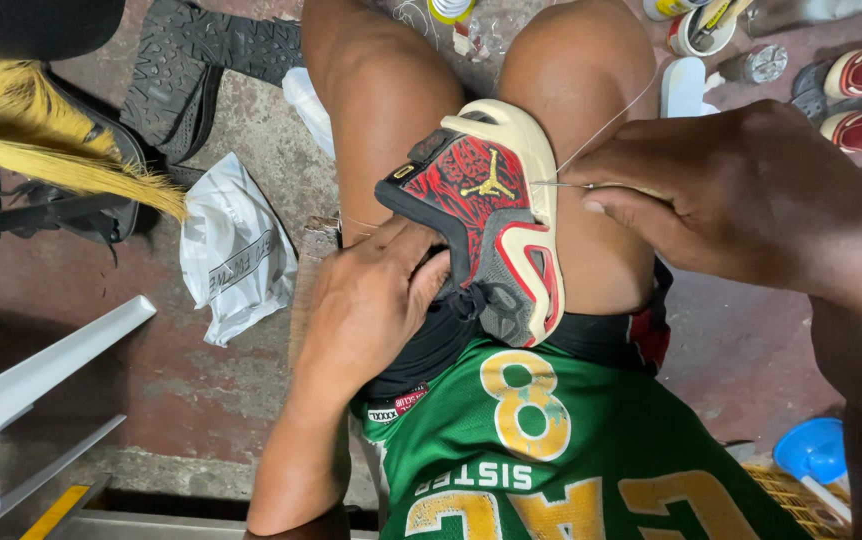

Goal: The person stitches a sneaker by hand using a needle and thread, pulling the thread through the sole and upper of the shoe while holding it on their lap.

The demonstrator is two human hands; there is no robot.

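Red, black and cream athletic shoe (491, 225) wedged between the knees, long axis running away from the body; left hand (366, 305) clasps its heel side; right hand (741, 195) pinches a thin metal needle (563, 184) entering the cream sole edge, white thread (611, 118) trailing upward.

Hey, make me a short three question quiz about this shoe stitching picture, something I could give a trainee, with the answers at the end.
1. True or false: the left hand holds the red and black sneaker against the lap.
2. What does the right hand pinch at the cream sole?
A. a brush
B. a needle with thread
C. scissors
3. What colour is the crumpled plastic bag on the floor beside the knee?

Key
1. True: it steadies the sneaker from the upper side.
2. B: a thin needle meets the sole, and thread runs up from it.
3. White.
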